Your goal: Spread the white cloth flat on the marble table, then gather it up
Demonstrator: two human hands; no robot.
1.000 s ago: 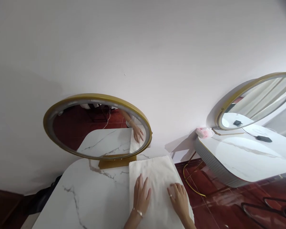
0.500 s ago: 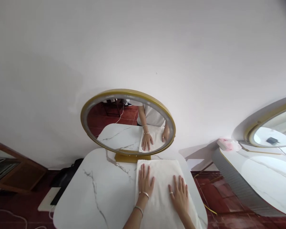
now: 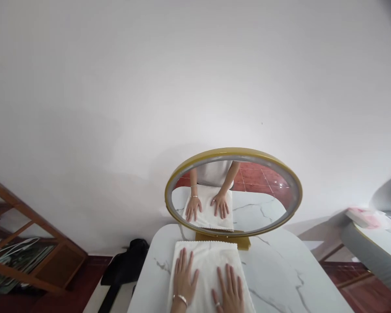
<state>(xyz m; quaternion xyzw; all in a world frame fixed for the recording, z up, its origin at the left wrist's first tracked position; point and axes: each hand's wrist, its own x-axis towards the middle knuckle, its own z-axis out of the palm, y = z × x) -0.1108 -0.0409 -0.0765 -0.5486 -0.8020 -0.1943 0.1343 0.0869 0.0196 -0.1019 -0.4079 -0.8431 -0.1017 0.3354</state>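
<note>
A white cloth (image 3: 206,261) with a scalloped edge lies flat on the white marble-patterned table (image 3: 282,269). My left hand (image 3: 184,278) presses on the cloth's left part, fingers spread, a bracelet at the wrist. On the cloth's right part rests my right hand (image 3: 230,289), also spread flat, with a ring on one finger. Behind the cloth stands an oval-looking mirror (image 3: 234,191) with a gold rim, on a gold base (image 3: 243,242). Both hands and the cloth show in its reflection.
A white wall (image 3: 195,78) rises behind the table. To the right, a second table (image 3: 361,243) bears a pink and white packet (image 3: 368,217). At the left are a wooden cabinet (image 3: 35,248) and a black item (image 3: 125,263) beside the table.
Both hands and the cloth have moved from the table's right side to its left side. My view has turned left, so the mirror appears farther right and lower.
</note>
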